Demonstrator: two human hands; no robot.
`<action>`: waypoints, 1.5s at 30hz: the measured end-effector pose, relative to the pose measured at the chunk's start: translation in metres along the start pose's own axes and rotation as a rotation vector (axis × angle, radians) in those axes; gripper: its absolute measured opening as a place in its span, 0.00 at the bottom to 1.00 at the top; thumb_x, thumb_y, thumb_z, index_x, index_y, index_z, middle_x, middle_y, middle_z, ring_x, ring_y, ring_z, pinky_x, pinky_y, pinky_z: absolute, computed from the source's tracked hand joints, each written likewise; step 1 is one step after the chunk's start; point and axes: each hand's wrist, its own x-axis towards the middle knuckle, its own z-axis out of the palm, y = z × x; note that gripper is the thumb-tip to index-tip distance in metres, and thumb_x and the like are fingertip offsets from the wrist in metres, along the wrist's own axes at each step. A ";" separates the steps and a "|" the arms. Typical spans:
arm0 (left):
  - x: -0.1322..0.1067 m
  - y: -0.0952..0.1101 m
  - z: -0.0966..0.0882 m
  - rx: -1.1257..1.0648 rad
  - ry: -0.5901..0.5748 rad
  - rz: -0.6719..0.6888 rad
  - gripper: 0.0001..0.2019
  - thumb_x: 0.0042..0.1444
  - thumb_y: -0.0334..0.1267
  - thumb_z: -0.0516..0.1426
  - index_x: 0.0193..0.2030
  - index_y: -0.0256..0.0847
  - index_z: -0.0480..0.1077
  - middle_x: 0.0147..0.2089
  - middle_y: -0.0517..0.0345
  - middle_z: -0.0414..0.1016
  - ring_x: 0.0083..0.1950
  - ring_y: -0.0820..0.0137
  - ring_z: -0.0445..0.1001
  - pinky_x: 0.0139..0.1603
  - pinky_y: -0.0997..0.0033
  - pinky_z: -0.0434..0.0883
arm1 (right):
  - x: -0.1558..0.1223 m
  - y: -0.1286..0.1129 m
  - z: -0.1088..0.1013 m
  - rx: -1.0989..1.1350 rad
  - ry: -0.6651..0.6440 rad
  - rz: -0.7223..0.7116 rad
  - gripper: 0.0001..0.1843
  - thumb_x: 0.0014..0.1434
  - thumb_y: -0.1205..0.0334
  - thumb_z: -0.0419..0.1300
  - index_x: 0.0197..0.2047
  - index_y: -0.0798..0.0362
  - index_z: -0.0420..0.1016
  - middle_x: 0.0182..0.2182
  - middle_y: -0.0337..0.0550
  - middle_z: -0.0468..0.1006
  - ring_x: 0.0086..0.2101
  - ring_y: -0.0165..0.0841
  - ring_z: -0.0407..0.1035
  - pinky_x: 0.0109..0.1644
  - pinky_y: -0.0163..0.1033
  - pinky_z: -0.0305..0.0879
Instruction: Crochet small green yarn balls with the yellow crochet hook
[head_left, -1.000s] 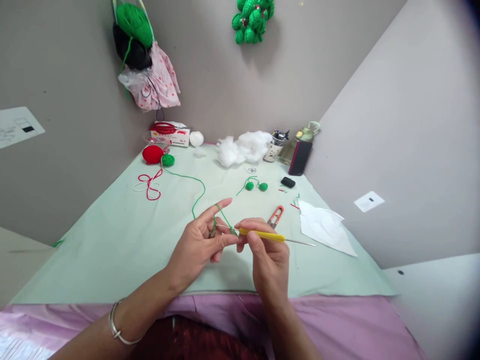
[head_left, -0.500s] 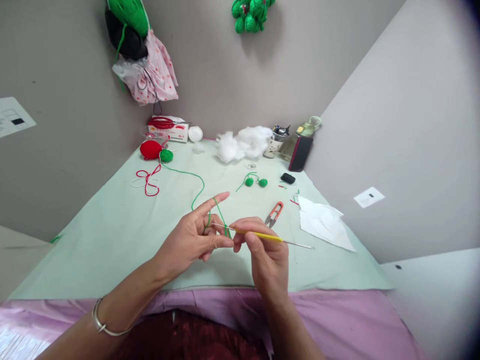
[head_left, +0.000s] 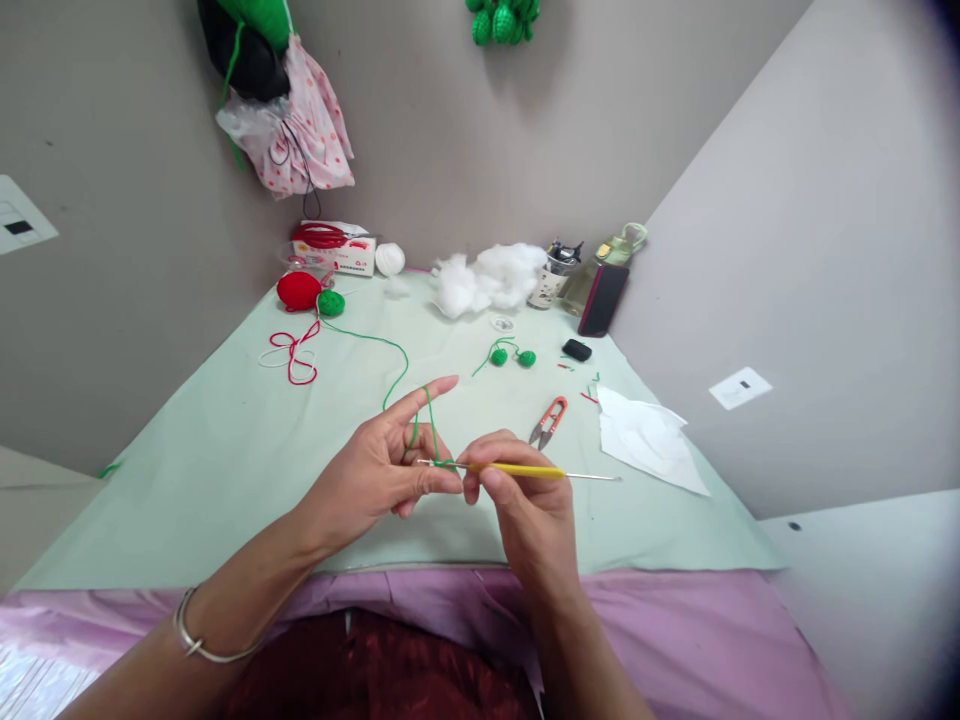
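Observation:
My right hand [head_left: 529, 500] grips a crochet hook [head_left: 529, 471] with a yellow handle and metal ends. Its left tip lies by my left thumb, with green yarn [head_left: 431, 425] looped about the shaft. My left hand [head_left: 382, 465] pinches the yarn's worked end between thumb and a finger. Over the raised left index finger the strand runs taut down to the hook. From there the yarn trails across the cloth to a small green ball [head_left: 331, 303] at the back left. The pinched stitches are mostly hidden by the fingers.
Orange thread snips [head_left: 548, 422] and white paper [head_left: 651, 438] lie to the right. Beyond my hands are two small green crocheted balls [head_left: 513, 358], white stuffing [head_left: 491, 280], a pen cup [head_left: 551, 280] and a phone [head_left: 604, 300]. Red yarn [head_left: 298, 291] sits back left.
The crochet hook has tilted to nearly level and its left tip has dropped toward my left thumb. The yarn from the index finger now hangs steeper. The view has shifted slightly.

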 end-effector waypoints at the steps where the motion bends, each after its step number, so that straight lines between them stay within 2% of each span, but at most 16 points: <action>1: 0.000 0.000 0.000 -0.003 -0.004 -0.002 0.54 0.49 0.35 0.72 0.79 0.49 0.51 0.30 0.68 0.73 0.22 0.79 0.60 0.19 0.80 0.62 | 0.000 0.000 0.001 -0.030 0.001 -0.007 0.06 0.66 0.61 0.67 0.43 0.43 0.86 0.38 0.41 0.79 0.31 0.29 0.72 0.35 0.38 0.71; 6: 0.001 -0.004 -0.001 -0.003 -0.019 0.005 0.52 0.50 0.35 0.71 0.79 0.49 0.52 0.31 0.67 0.73 0.23 0.79 0.62 0.19 0.80 0.61 | -0.002 -0.002 0.003 -0.168 -0.037 -0.072 0.10 0.69 0.61 0.63 0.48 0.41 0.86 0.45 0.44 0.84 0.37 0.32 0.74 0.37 0.39 0.72; 10: -0.001 -0.007 -0.004 0.014 -0.012 0.029 0.48 0.51 0.34 0.72 0.77 0.51 0.57 0.34 0.66 0.72 0.26 0.78 0.63 0.21 0.80 0.64 | -0.001 0.001 0.004 -0.130 0.001 -0.109 0.11 0.70 0.61 0.62 0.48 0.40 0.86 0.42 0.42 0.85 0.34 0.31 0.74 0.35 0.38 0.72; 15: -0.002 -0.011 -0.006 -0.025 0.045 0.123 0.29 0.56 0.38 0.70 0.65 0.54 0.73 0.44 0.64 0.71 0.24 0.84 0.62 0.22 0.81 0.64 | -0.001 0.005 0.003 -0.143 0.090 -0.108 0.11 0.70 0.63 0.61 0.48 0.42 0.86 0.40 0.41 0.83 0.33 0.29 0.73 0.36 0.37 0.71; 18: 0.000 -0.013 -0.003 -0.029 0.087 0.136 0.23 0.60 0.38 0.68 0.62 0.54 0.75 0.42 0.65 0.72 0.22 0.86 0.63 0.21 0.81 0.62 | -0.001 0.005 0.004 -0.168 0.101 -0.127 0.12 0.70 0.64 0.61 0.47 0.42 0.86 0.39 0.40 0.82 0.32 0.28 0.72 0.37 0.38 0.70; 22: 0.001 -0.017 0.006 -0.060 0.154 0.156 0.24 0.58 0.33 0.68 0.61 0.52 0.76 0.35 0.68 0.71 0.21 0.86 0.62 0.21 0.82 0.60 | -0.001 0.002 0.007 -0.251 0.126 -0.184 0.12 0.70 0.66 0.61 0.47 0.43 0.85 0.38 0.39 0.80 0.30 0.27 0.72 0.34 0.37 0.72; 25: 0.000 -0.021 0.014 -0.104 0.149 0.142 0.29 0.55 0.29 0.69 0.62 0.52 0.74 0.34 0.70 0.72 0.21 0.85 0.63 0.22 0.83 0.59 | -0.003 0.004 0.008 -0.427 0.147 -0.287 0.14 0.70 0.69 0.59 0.48 0.43 0.84 0.41 0.41 0.81 0.35 0.30 0.75 0.37 0.39 0.74; 28: -0.002 -0.023 0.021 -0.183 0.095 0.093 0.30 0.54 0.30 0.70 0.64 0.50 0.73 0.34 0.69 0.72 0.20 0.86 0.63 0.22 0.83 0.58 | -0.006 0.011 0.008 -0.679 0.174 -0.496 0.20 0.67 0.75 0.61 0.53 0.43 0.83 0.45 0.44 0.81 0.44 0.34 0.77 0.44 0.41 0.76; 30: -0.003 -0.024 0.024 -0.268 0.064 0.044 0.29 0.56 0.33 0.70 0.64 0.47 0.73 0.31 0.70 0.70 0.19 0.87 0.60 0.21 0.83 0.55 | -0.008 0.016 0.008 -0.769 0.205 -0.630 0.24 0.65 0.78 0.62 0.57 0.42 0.81 0.45 0.45 0.80 0.44 0.34 0.77 0.44 0.41 0.76; 31: -0.002 -0.023 0.025 -0.312 0.049 0.017 0.29 0.56 0.34 0.70 0.64 0.45 0.72 0.29 0.70 0.69 0.19 0.87 0.59 0.21 0.83 0.54 | -0.008 0.016 0.008 -0.768 0.207 -0.650 0.25 0.64 0.79 0.62 0.58 0.42 0.81 0.45 0.45 0.80 0.43 0.33 0.77 0.43 0.40 0.76; 34: -0.002 -0.022 0.026 -0.409 -0.005 -0.045 0.31 0.56 0.35 0.71 0.66 0.43 0.71 0.27 0.72 0.65 0.18 0.88 0.55 0.20 0.83 0.51 | -0.006 0.012 0.007 -0.646 0.132 -0.523 0.23 0.66 0.77 0.61 0.55 0.42 0.82 0.43 0.43 0.80 0.43 0.33 0.77 0.44 0.40 0.76; 37: -0.001 -0.021 0.024 -0.441 -0.047 -0.049 0.31 0.56 0.34 0.71 0.66 0.45 0.72 0.31 0.69 0.68 0.19 0.89 0.55 0.20 0.83 0.50 | -0.003 0.005 0.004 -0.513 0.080 -0.386 0.19 0.69 0.73 0.59 0.53 0.41 0.83 0.42 0.41 0.82 0.45 0.33 0.76 0.47 0.40 0.75; 42: -0.002 -0.019 0.014 -0.451 -0.069 -0.022 0.26 0.58 0.32 0.69 0.63 0.47 0.76 0.35 0.67 0.67 0.20 0.90 0.55 0.20 0.83 0.50 | -0.004 0.003 -0.004 -0.340 0.160 -0.268 0.13 0.70 0.67 0.60 0.48 0.43 0.85 0.39 0.41 0.80 0.34 0.30 0.74 0.39 0.39 0.73; 45: -0.003 -0.018 0.006 -0.453 -0.058 0.009 0.20 0.57 0.31 0.69 0.56 0.44 0.81 0.36 0.66 0.66 0.20 0.91 0.54 0.21 0.83 0.52 | -0.003 0.001 -0.009 -0.147 0.222 -0.176 0.10 0.70 0.63 0.61 0.43 0.45 0.86 0.36 0.40 0.79 0.30 0.28 0.74 0.35 0.38 0.72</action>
